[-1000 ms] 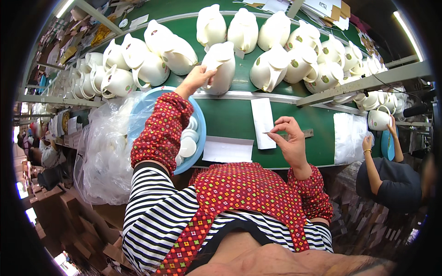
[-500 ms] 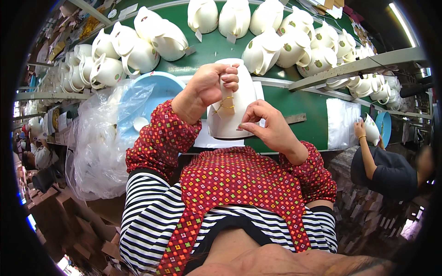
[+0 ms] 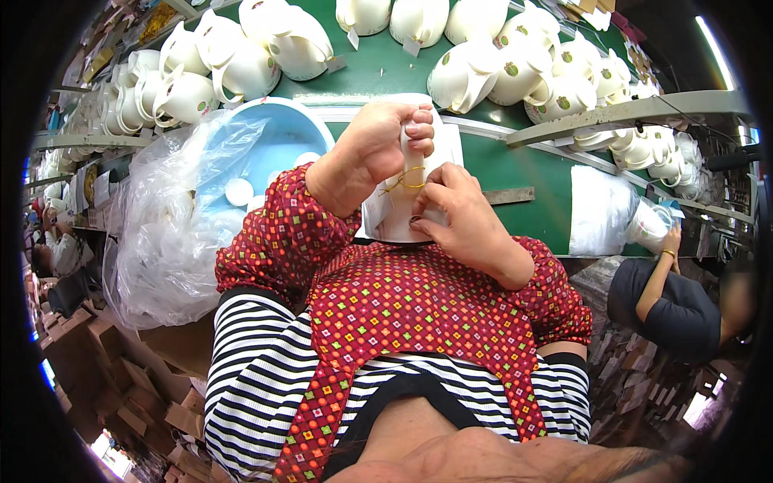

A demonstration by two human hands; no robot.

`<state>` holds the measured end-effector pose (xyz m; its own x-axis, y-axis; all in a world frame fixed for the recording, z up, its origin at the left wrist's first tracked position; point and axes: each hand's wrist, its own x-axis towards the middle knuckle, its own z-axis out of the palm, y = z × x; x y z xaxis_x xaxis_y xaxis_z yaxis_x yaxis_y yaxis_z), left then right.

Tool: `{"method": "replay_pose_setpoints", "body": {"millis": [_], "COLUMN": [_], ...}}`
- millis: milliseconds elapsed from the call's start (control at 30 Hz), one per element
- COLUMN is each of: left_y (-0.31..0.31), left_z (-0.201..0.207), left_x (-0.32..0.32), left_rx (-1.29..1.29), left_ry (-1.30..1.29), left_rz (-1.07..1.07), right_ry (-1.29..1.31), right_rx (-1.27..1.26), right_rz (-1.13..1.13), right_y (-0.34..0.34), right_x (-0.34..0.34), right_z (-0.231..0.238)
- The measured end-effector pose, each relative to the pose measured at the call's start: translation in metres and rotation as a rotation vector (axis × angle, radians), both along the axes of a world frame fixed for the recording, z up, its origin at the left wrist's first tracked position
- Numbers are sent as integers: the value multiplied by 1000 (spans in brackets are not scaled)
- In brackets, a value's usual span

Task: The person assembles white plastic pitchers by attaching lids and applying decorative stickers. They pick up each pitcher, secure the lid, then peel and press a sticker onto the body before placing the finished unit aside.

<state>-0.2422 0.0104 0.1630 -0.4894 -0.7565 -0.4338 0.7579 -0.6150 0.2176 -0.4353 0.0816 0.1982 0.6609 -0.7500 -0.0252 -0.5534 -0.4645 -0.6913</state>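
Basin (image 3: 291,133) holds white discs (image 3: 239,191); left grip (image 3: 366,153) clasps jug handle (image 3: 411,163), right grip's (image 3: 467,216) closure unclear.

Green worktable (image 3: 543,193), grey metal rail (image 3: 684,107), glowing tube light (image 3: 715,52)

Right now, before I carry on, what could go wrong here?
The left hand holds the white pitcher by its handle, close to the apron; if that grip slipped, the pitcher might tip or drop.
The gold tie around the handle has loose ends that could snag the right hand close by.
The clear plastic bag, draped over the blue basin, lies beside the left sleeve and might catch on it.
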Motion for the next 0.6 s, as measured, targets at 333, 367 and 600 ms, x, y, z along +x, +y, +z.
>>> {"method": "replay_pose_setpoints", "body": {"millis": [333,367,600], "left_y": [11,10,-20], "left_z": [8,9,-14], "left_x": [-5,-5,1], "left_rx": [-48,-62,-228], "left_ry": [-50,-60,-160], "left_rz": [55,51,98], "right_ry": [-73,-72,112], "right_rx": [-329,-382,-259], "right_rz": [-255,-317,-268], "right_y": [0,-8,0], "right_x": [-3,-2,-11], "right_z": [-38,-42,-56]}}
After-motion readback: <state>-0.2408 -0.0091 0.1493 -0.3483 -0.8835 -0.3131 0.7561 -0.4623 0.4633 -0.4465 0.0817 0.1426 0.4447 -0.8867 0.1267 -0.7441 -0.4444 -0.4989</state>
